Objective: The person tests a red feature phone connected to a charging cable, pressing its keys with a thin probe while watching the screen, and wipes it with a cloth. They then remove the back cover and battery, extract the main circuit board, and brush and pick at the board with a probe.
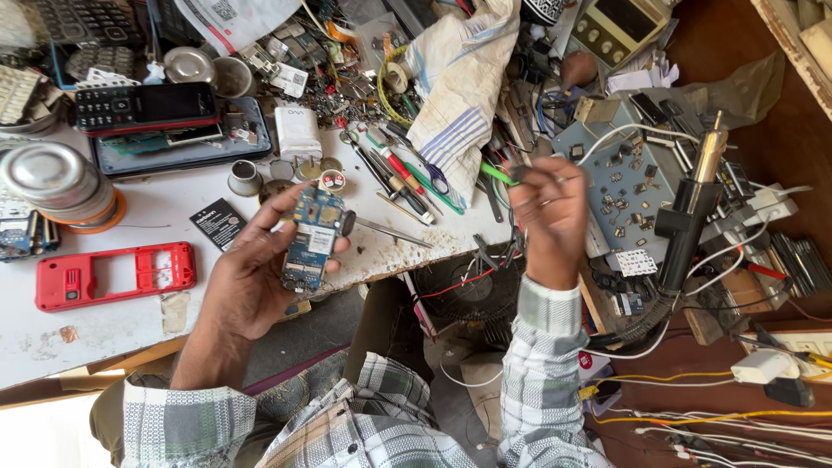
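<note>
Clutter is covering the white bench (156,217) from edge to edge. Far to the left of the left hand, a stack of round metal tins (52,178) is sitting near the bench edge, and a red phone frame (113,276) is lying flat just below them. Above the left hand, a dark keypad phone (143,107) is resting on a flat tray, with a white charger block (297,132) standing beside it.

Left hand (260,273) is rising from a checked sleeve, its fingers curling loosely around a blue circuit board (312,238); the thumb is pressing the board's left edge while the fingertips are supporting it from behind, so the board is being held upright above the bench edge. A small black card (218,222) is lying just left of this hand.

Between the hands, screwdrivers (399,178) are lying scattered, and a white striped cloth (459,87) is draping over them further up.

Right hand (548,221) is closing into a near fist, pinching a thin dark tool whose tip I cannot make out. To its right, a hot-air gun (689,212) is leaning over a grey mat (624,186) dotted with tiny parts.
</note>
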`<action>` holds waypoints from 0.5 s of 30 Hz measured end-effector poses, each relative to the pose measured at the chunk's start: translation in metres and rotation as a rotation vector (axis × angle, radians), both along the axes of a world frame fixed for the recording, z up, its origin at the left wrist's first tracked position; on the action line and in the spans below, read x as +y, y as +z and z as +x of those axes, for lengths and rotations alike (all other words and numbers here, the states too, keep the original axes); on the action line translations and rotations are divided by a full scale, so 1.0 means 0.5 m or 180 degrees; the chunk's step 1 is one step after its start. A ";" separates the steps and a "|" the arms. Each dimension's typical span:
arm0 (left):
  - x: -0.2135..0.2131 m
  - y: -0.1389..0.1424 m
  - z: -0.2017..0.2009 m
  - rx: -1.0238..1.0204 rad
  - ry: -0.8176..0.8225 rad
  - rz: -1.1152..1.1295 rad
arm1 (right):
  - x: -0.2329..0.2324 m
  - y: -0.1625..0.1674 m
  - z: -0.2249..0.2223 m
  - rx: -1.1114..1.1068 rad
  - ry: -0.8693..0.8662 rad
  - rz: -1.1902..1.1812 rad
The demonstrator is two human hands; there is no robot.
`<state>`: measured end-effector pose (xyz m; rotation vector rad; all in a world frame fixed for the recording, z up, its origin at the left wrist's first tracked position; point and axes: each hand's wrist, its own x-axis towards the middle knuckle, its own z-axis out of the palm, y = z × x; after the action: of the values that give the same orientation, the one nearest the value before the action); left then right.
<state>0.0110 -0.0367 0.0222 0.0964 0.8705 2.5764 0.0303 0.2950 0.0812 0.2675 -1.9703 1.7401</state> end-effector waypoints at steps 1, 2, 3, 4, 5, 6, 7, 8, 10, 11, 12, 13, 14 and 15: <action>-0.001 -0.002 0.000 0.0017 0.0066 -0.0024 | -0.017 -0.004 0.005 -0.0010 0.0055 0.0264; -0.001 -0.004 -0.001 0.0028 0.0097 0.0081 | -0.036 -0.009 0.008 -0.0018 0.0122 0.0527; -0.001 -0.006 -0.002 0.0039 0.0135 0.0184 | -0.058 -0.016 0.018 -0.0224 0.0017 0.0983; -0.002 -0.009 -0.003 0.0049 0.0176 0.0285 | -0.083 -0.024 0.028 -0.0431 -0.0083 0.1436; -0.003 -0.012 -0.003 0.0127 0.0201 0.0376 | -0.106 -0.029 0.036 -0.0489 -0.0114 0.1767; -0.005 -0.014 -0.002 0.0205 0.0240 0.0451 | -0.130 -0.036 0.044 -0.0543 -0.0128 0.2086; -0.010 -0.016 0.001 0.0283 0.0298 0.0513 | -0.152 -0.040 0.046 -0.0587 -0.0120 0.2395; -0.014 -0.019 0.002 0.0309 0.0345 0.0586 | -0.171 -0.042 0.045 -0.0360 -0.0032 0.2488; -0.018 -0.021 0.002 0.0373 0.0425 0.0747 | -0.204 -0.046 0.039 0.0107 0.0120 0.2670; -0.019 -0.022 0.003 0.0378 0.0464 0.0752 | -0.215 -0.046 0.033 0.0156 0.0201 0.2829; -0.019 -0.022 0.003 0.0386 0.0494 0.0765 | -0.222 -0.046 0.026 0.0207 0.0270 0.2996; -0.019 -0.022 0.002 0.0401 0.0521 0.0781 | -0.228 -0.045 0.019 0.0267 0.0332 0.3165; -0.018 -0.021 0.002 0.0383 0.0514 0.0792 | -0.232 -0.046 0.013 0.0173 0.0379 0.3136; -0.017 -0.021 0.003 0.0363 0.0507 0.0806 | -0.234 -0.046 0.010 0.0078 0.0426 0.3111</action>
<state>0.0125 -0.0452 0.0119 0.2594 0.6075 2.8447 0.0352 0.1781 0.0581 0.7408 -2.6781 0.6875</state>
